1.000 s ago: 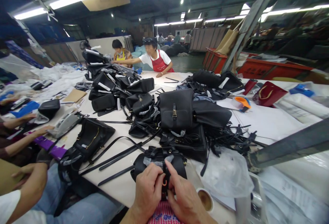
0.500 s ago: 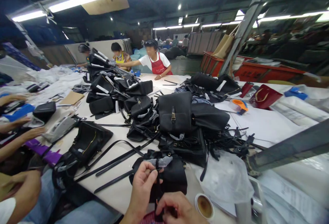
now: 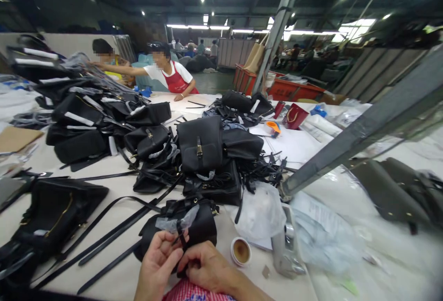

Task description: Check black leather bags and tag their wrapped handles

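The left hand (image 3: pixel 157 262) and right hand (image 3: pixel 204 259) are closed, pinching a narrow black strap (image 3: pixel 181 241). The strap is attached to a black bag (image 3: pixel 204 229) resting on the surface (image 3: pixel 117 271), near a small round cup (image 3: pixel 241 251).

And it's black, black, black across the cream counter (image 3: pixel 117 264)! Right under the hands (image 3: pixel 157 264) sits a black bag (image 3: pixel 204 229), a black strap (image 3: pixel 182 241) on it and a pale grey wrap (image 3: pixel 176 220) draped over the top. Just below, a pink checked cloth (image 3: pixel 194 291) flecked with blue! Alongside, a white cup (image 3: pixel 241 251) stained brown inside. Further up, a gold buckle (image 3: pixel 199 147) gleams on another black bag (image 3: pixel 188 146), and there's a red bag (image 3: pixel 295 116) with gold handles, an orange tape dispenser (image 3: pixel 273 127), and, across the counter, a red apron (image 3: pixel 176 82) over a white T-shirt (image 3: pixel 154 71)!
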Demonstrator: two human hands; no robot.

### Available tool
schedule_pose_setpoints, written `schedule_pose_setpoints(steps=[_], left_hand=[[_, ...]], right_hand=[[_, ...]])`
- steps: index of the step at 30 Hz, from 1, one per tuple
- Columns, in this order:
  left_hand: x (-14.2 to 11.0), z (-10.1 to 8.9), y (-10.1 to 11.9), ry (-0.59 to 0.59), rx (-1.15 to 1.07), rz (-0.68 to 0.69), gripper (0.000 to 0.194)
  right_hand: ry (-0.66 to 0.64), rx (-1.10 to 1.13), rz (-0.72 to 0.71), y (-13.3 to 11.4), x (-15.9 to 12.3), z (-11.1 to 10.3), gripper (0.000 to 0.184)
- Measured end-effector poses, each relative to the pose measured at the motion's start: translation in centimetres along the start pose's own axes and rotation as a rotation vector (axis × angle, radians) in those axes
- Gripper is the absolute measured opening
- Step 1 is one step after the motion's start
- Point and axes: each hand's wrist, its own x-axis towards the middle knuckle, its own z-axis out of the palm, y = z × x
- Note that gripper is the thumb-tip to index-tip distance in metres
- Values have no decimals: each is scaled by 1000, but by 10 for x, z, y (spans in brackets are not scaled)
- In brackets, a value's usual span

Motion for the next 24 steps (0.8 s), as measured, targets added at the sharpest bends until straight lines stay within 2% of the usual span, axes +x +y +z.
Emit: schedule_pose_setpoints(steps=[3,5,8,11,13,15,20,24], left_hand=[[4,-1,-6,-13,165,22,36],[14,-5,-6,-44,320,21,38],[31,-15,-5,-7,424,36,43],[44,-24,-5,17,397,72,44],[48,-26,-6,-33,378,94,41],[51,-25,-7,-81,374,115,38],[54,-21,-5,-58,322,95,37],[55,-18,-2,-7,255,51,41]], right_hand=[[-59,115,-60,5,-4,-10,32],[-42,107,-14,17,-15,-22,26],[136,-182,221,51,-40,-43,29],[261,-421,363,98,-66,-54,35],[266,-711,471,127,-78,-53,41],[248,-868,533,150,-83,-46,47],[258,-934,488,175,-86,-32,40],[334,-945,431,182,-103,-40,22]])
